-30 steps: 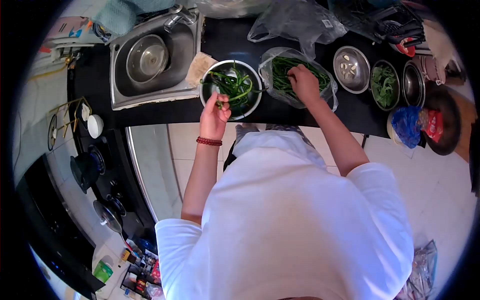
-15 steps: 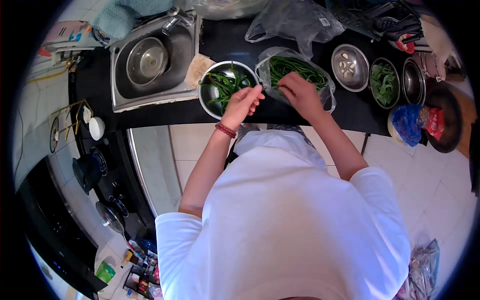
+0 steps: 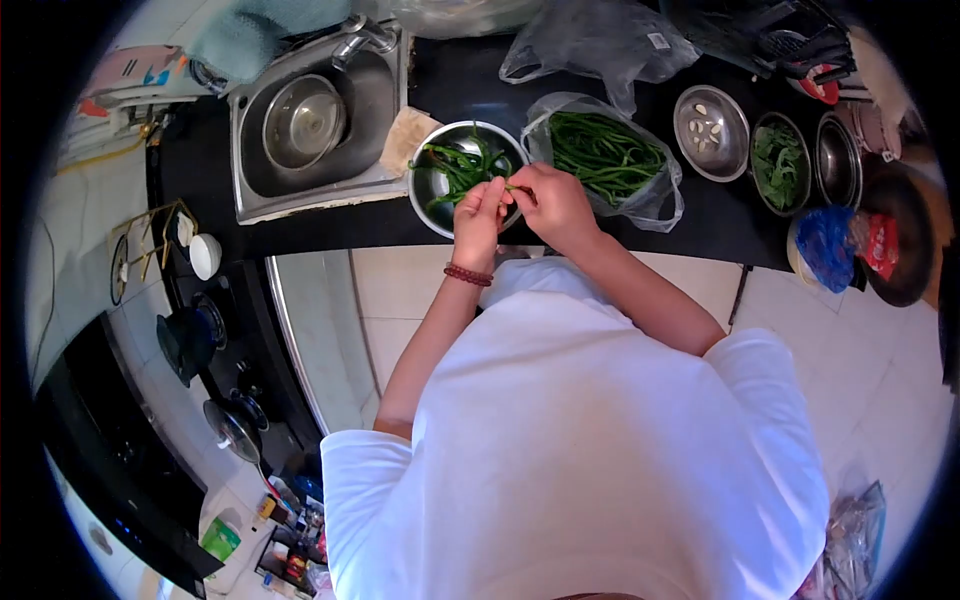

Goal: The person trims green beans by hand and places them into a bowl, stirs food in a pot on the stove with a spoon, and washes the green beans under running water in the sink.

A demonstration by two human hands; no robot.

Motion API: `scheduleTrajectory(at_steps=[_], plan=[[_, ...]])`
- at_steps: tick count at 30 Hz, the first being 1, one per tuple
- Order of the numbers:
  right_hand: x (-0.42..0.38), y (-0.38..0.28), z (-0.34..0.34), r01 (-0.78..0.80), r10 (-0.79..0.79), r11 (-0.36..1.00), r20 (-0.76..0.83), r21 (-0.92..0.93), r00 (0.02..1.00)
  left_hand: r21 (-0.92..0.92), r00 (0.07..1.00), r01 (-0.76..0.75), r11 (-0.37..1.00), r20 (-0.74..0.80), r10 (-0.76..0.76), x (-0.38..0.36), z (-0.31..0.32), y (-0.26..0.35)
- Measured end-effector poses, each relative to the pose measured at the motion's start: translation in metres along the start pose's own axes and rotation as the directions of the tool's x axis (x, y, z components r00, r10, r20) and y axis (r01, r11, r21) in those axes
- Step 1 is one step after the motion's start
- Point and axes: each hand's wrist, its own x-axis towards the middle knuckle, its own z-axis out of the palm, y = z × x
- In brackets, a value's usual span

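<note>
My left hand (image 3: 477, 214) is closed in a pinch at the near right rim of a steel bowl (image 3: 438, 218), a red bead bracelet at its wrist. Right beside it, my right hand (image 3: 553, 204) pinches too, the fingertips of both meeting around a slim green chili pepper (image 3: 512, 188), mostly hidden by the fingers. Inside the bowl lie several long, curled green chili peppers (image 3: 462, 168). To the right of my hands, a clear plastic bag (image 3: 652, 208) lies open, heaped with more long green chili peppers (image 3: 606, 160).
Left of the bowl are a tan cloth (image 3: 407, 138) and a sink (image 3: 250, 205) holding a metal basin (image 3: 303, 122). On the right stand a bowl of garlic cloves (image 3: 711, 160) and a bowl of green leaves (image 3: 778, 163). Another clear bag (image 3: 600, 50) lies behind.
My right hand has moved left from the bag to meet my left hand at the bowl's edge. A green chili pepper now shows between their fingertips. The whole view has shifted slightly.
</note>
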Motion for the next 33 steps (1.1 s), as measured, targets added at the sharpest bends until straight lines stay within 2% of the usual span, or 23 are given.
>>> scheduleTrajectory(at_steps=[2,3,4,5,7,9,10,13,17,18,21,24,27,29,31,33], plan=[[0.008,0.004,0.009,0.006,-0.006,1.0,0.017,-0.008,1.0,0.218,0.948,-0.271,0.938,-0.107,0.299,0.011,-0.009,-0.013],[0.01,-0.001,0.008,-0.208,0.186,0.97,0.164,0.129,0.969,0.334,0.886,-0.381,0.862,-0.135,0.444,0.018,-0.014,-0.018],[0.013,-0.009,0.003,-0.425,0.342,0.877,0.328,0.223,0.88,0.258,0.872,-0.377,0.889,-0.224,0.435,0.024,-0.023,-0.009],[0.015,-0.012,0.0,-0.627,0.453,0.732,0.497,0.267,0.74,0.243,0.874,-0.292,0.925,-0.326,0.361,0.029,-0.039,0.002],[0.018,-0.002,0.002,-0.697,0.432,0.573,0.564,0.431,0.704,0.063,0.936,-0.124,0.99,-0.323,0.138,0.029,-0.068,0.026],[0.019,0.002,0.005,-0.717,0.401,0.311,0.598,0.624,0.694,-0.13,0.967,-0.102,0.986,-0.244,0.068,0.021,-0.08,0.04],[0.021,0.005,0.008,-0.699,0.362,0.288,0.602,0.654,0.712,-0.236,0.98,-0.099,0.967,-0.19,0.054,0.02,-0.086,0.038],[0.031,0.005,0.011,-0.661,0.32,0.276,0.582,0.698,0.748,-0.402,0.993,-0.03,0.915,-0.114,-0.018,0.013,-0.089,0.029],[0.041,0.0,0.009,-0.657,0.308,0.311,0.581,0.687,0.753,-0.425,0.999,0.051,0.904,0.019,-0.047,0.003,-0.083,0.01],[0.043,-0.004,0.008,-0.649,0.299,0.364,0.576,0.669,0.761,-0.413,0.996,0.08,0.907,0.004,-0.086,-0.001,-0.078,0.012],[0.046,-0.001,0.007,-0.634,0.246,0.409,0.59,0.656,0.769,-0.402,0.994,0.106,0.91,0.033,-0.101,-0.002,-0.081,0.01],[0.043,-0.002,0.011,-0.571,0.361,0.517,0.442,0.638,0.821,-0.419,0.991,0.088,0.904,-0.059,-0.124,0.003,-0.085,0.007],[0.037,0.026,0.004,-0.389,0.349,0.791,0.173,0.472,0.921,-0.422,0.987,0.082,0.903,-0.093,-0.133,0.01,-0.09,0.001],[0.032,0.035,-0.016,-0.346,0.334,0.847,0.101,0.403,0.937,-0.482,0.981,0.138,0.865,-0.055,-0.188,0.017,-0.088,0.004],[0.024,0.062,-0.029,-0.269,0.275,0.919,0.02,0.288,0.961,-0.525,0.979,0.201,0.827,0.079,-0.187,0.036,-0.084,0.019],[0.014,0.08,-0.043,-0.339,0.347,0.893,0.027,0.297,0.938,-0.551,0.98,0.169,0.817,0.18,-0.081,0.064,-0.066,0.054]])
